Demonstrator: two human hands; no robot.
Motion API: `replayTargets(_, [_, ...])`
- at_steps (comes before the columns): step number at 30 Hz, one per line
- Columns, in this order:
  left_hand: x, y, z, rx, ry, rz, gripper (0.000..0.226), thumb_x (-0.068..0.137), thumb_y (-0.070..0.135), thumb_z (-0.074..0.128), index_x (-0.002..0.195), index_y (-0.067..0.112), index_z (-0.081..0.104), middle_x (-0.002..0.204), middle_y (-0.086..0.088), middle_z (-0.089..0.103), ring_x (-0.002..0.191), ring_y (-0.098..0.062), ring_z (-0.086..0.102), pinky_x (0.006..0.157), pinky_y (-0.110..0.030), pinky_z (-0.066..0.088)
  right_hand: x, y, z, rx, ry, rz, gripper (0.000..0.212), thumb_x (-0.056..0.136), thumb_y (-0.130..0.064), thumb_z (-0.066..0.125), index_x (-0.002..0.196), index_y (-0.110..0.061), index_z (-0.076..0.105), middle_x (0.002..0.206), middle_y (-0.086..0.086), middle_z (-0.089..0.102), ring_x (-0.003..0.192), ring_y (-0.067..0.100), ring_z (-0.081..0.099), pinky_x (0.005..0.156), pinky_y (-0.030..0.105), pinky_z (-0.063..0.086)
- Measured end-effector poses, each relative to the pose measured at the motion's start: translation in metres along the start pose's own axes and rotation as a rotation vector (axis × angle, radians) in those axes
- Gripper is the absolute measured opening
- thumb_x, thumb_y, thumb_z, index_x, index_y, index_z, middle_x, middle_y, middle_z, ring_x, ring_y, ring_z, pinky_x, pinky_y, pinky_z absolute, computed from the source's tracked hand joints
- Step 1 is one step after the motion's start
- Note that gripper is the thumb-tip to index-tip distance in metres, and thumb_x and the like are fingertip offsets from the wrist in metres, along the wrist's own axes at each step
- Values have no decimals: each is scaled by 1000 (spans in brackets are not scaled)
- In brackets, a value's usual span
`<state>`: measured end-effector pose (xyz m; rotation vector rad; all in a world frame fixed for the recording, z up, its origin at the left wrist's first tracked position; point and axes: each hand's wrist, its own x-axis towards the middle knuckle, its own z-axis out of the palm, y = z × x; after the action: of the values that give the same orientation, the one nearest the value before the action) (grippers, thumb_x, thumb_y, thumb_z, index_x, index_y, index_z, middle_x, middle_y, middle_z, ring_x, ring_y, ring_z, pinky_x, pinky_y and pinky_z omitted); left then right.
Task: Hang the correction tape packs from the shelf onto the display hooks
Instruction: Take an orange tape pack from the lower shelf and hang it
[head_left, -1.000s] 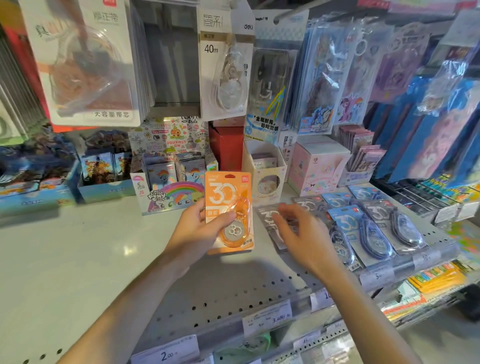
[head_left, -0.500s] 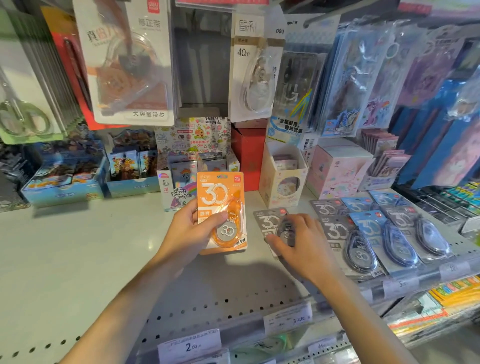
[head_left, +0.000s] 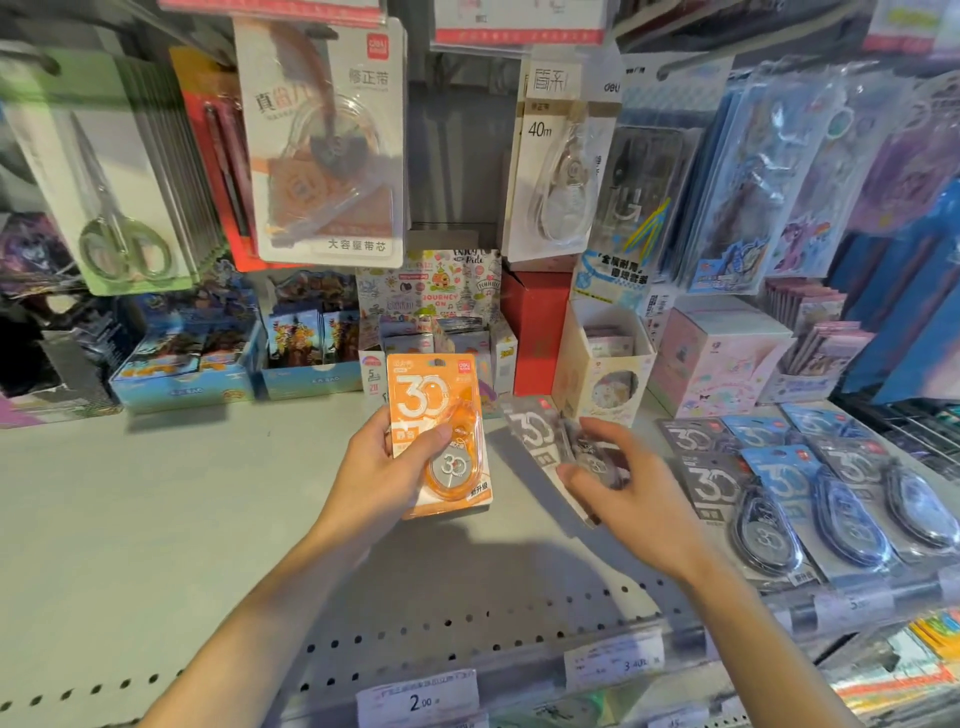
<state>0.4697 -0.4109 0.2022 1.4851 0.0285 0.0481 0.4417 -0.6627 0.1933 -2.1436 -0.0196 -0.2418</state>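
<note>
My left hand (head_left: 382, 470) holds an orange correction tape pack (head_left: 441, 410) upright above the white shelf (head_left: 156, 519), thumb across its front. Just to its right, my right hand (head_left: 618, 488) grips a grey correction tape pack (head_left: 535, 431), tilted and lifted off the shelf surface. Several more grey and blue packs (head_left: 789, 488) lie flat in overlapping rows at the right of the shelf. Above hang carded correction tapes on display hooks: a large brown one (head_left: 327, 145) and a clear 40m one (head_left: 561, 166).
Scissors cards (head_left: 114, 208) hang at upper left. Blue card boxes (head_left: 208, 358), a patterned box (head_left: 431, 296), a red box (head_left: 535, 327) and pink boxes (head_left: 717, 358) line the back of the shelf. Price labels (head_left: 421, 699) run along the front rail.
My right hand has closed on the grey pack and raised it off the shelf. The orange pack has stayed in my left hand. The view has tilted upward a little.
</note>
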Motion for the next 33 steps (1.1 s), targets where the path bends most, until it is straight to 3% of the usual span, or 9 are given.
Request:
replayTargets(2, [-3, 3, 1, -6, 2, 5, 18, 95, 25, 72, 111, 28, 65, 93, 18, 80, 81, -7, 78, 55, -14, 55, 1, -12, 2, 88, 19, -34, 70, 75, -58, 69, 140, -41, 50, 131, -27, 57, 120, -13, 55, 105, 38, 53])
replayTargets(6, [-12, 12, 13, -26, -36, 25, 20, 96, 23, 70, 115, 28, 64, 96, 15, 81, 84, -10, 79, 60, -20, 59, 4, -37, 10, 99, -14, -164, 77, 75, -55, 68, 146, -43, 44, 136, -23, 47, 121, -20, 48, 105, 22, 45])
replayTargets(10, [-21, 25, 21, -78, -60, 110, 21, 99, 21, 66, 119, 26, 65, 101, 11, 81, 88, -11, 79, 62, -19, 59, 9, -50, 12, 137, -37, -237, 75, 79, -45, 85, 142, -39, 45, 140, -19, 50, 124, -11, 51, 100, 12, 44])
replayTargets(15, [-25, 47, 16, -137, -56, 198, 23, 98, 19, 66, 120, 23, 67, 108, 5, 80, 96, -17, 78, 69, -25, 61, 10, -67, 6, 209, -53, -302, 85, 75, -53, 86, 145, -41, 40, 142, -15, 58, 125, 5, 59, 106, 37, 50])
replayTargets(20, [-29, 65, 12, -101, -27, 271, 25, 91, 8, 72, 114, 18, 68, 100, 6, 82, 89, -12, 78, 65, -16, 57, 13, -80, 3, 228, -40, -339, 89, 72, -64, 82, 147, -45, 39, 146, -19, 53, 133, -1, 53, 111, 39, 47])
replayTargets(24, [-30, 83, 9, -71, 2, 316, 28, 89, 6, 74, 113, 17, 68, 98, 8, 82, 87, -8, 78, 63, -14, 56, 16, -94, 2, 233, -46, -384, 86, 76, -81, 64, 150, -50, 35, 151, -21, 45, 140, -4, 45, 116, 41, 43])
replayTargets(27, [-28, 97, 3, -47, 36, 363, 26, 88, 3, 74, 110, 16, 68, 95, 10, 82, 83, -4, 77, 62, -12, 54, 24, -105, -1, 338, -83, -405, 68, 89, -56, 69, 151, -45, 40, 144, -19, 57, 133, -1, 55, 109, 34, 48])
replayTargets(29, [-27, 107, 0, -2, 50, 404, 29, 87, 4, 76, 110, 17, 68, 94, 11, 81, 83, -2, 77, 62, -10, 53, 29, -112, -3, 477, -142, -372, 70, 91, -33, 77, 152, -35, 42, 130, -15, 69, 121, 6, 67, 96, 26, 56])
replayTargets(33, [-25, 126, -8, 114, 61, 472, 35, 85, 14, 80, 115, 24, 66, 98, 15, 80, 87, -2, 76, 67, -11, 53, 37, -125, -13, 649, -161, -324, 68, 75, -24, 81, 139, -20, 58, 116, -2, 79, 106, 14, 76, 82, 22, 59])
